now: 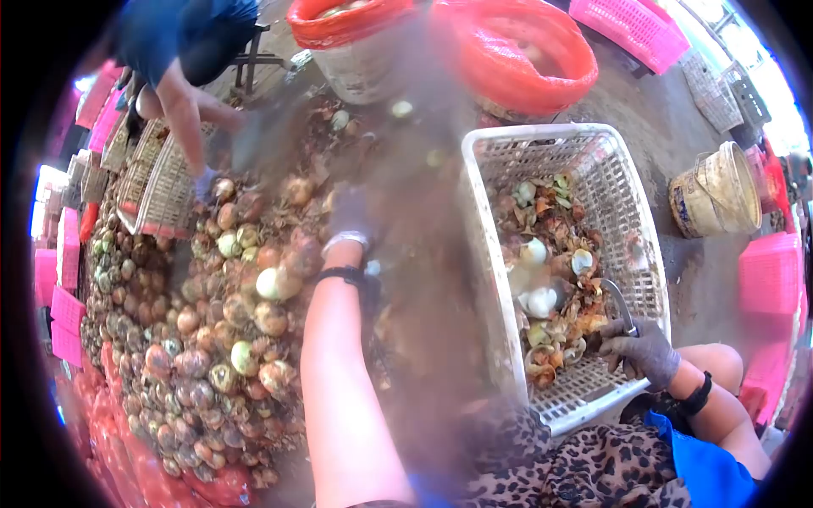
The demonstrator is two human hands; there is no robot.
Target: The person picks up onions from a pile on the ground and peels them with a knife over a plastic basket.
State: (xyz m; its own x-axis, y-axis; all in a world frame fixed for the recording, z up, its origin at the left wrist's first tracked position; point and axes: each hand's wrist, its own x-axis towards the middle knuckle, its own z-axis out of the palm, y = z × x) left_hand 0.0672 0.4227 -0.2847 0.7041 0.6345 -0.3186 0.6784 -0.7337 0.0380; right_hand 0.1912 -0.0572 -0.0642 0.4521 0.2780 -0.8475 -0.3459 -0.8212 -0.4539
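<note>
My left hand (349,212), gloved and blurred, reaches to the right edge of a large heap of onions (246,313); its fingers are smeared, and I cannot make out whether it holds anything. Over the near right corner of a white plastic crate (517,322), my right hand (641,351) wears a dirty glove and grips a curved metal blade (622,305) that points up and away. Onion skins (584,317) and a few pale onion pieces (537,301) lie inside the crate.
A co-worker's gloved hand (205,183) touches the heap's far side near tipped baskets (165,190). Red-lined tubs (360,68) (517,59) stand beyond the crate. A dirty bucket (716,193) is at the right, with pink crates (769,275) beyond. A grey blur crosses the middle.
</note>
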